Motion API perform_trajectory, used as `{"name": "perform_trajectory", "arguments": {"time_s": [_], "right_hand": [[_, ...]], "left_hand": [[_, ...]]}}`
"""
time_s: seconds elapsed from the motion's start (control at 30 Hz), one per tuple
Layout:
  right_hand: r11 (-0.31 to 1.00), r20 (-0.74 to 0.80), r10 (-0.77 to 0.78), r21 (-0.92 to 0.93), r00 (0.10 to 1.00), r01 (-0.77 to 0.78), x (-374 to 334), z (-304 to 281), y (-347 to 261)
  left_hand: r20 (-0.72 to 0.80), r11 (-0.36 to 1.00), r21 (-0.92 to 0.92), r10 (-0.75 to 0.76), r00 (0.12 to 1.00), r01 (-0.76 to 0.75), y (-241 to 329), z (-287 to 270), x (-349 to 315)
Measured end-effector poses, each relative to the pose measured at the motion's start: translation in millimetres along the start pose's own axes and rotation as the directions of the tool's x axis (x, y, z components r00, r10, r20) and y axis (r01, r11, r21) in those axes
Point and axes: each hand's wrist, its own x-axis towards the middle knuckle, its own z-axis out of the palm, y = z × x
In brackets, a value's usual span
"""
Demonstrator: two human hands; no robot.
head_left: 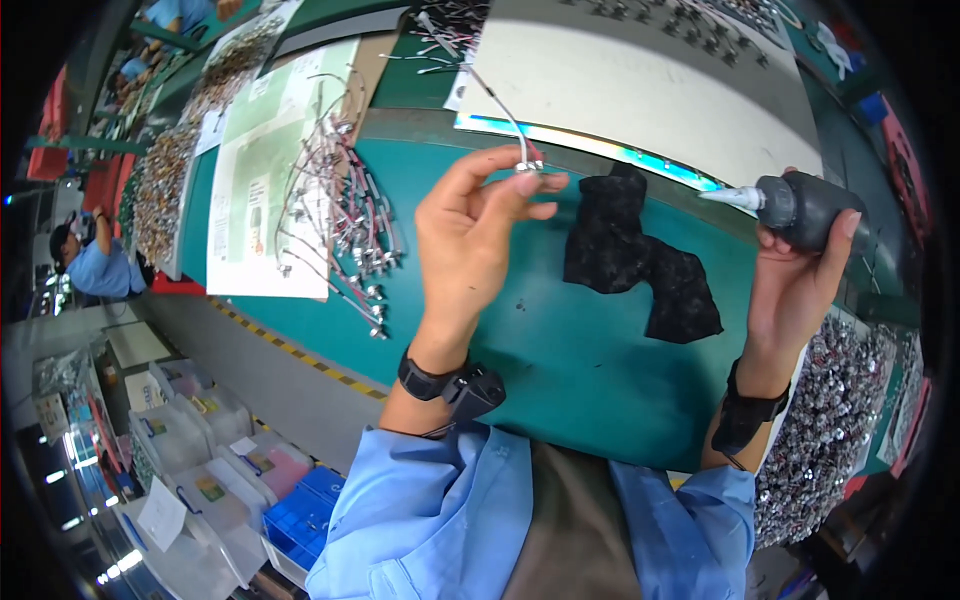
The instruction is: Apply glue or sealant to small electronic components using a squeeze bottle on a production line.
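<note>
Between thumb and fingertips, my left hand (470,230) pinches a small silvery metal part (529,168) with thin wires (508,112) rising from it toward the far side. My right hand (795,285) is wrapped round a dark squeeze bottle (812,210). Its pale pointed nozzle (735,197) is directed left, toward my left hand but well apart from it. A crumpled black cloth (612,245) lies on the green mat (560,365) between my hands. Left of my left hand sits a heap of similar metal parts with wires (355,225), partly on a pale printed sheet (238,245).
A white board (640,75) with a shiny near edge spans the far side, with rows of small parts on it. Many metal parts fill an area (825,430) at right. Plastic bins (215,480) and a blue crate (303,513) stand lower left. Another person (98,265) works far left.
</note>
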Motion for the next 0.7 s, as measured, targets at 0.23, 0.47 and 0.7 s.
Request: {"name": "perform_trajectory", "arguments": {"time_s": [0.23, 0.47, 0.7], "right_hand": [[0.988, 0.115, -0.071, -0.125, 0.991, 0.085, -20, -2, 20], [0.935, 0.219, -0.151, -0.284, 0.964, 0.211, -28, 6, 41], [0.938, 0.217, -0.173, -0.262, 0.961, 0.228, -31, 5, 45]], "left_hand": [[0.094, 0.973, -0.124, -0.186, 0.978, 0.197, -29, 13, -13], [0.122, 0.989, -0.093, -0.103, 0.987, 0.115, -35, 6, -15], [0.131, 0.99, -0.104, -0.084, 0.988, 0.098, -34, 5, -17]]}}
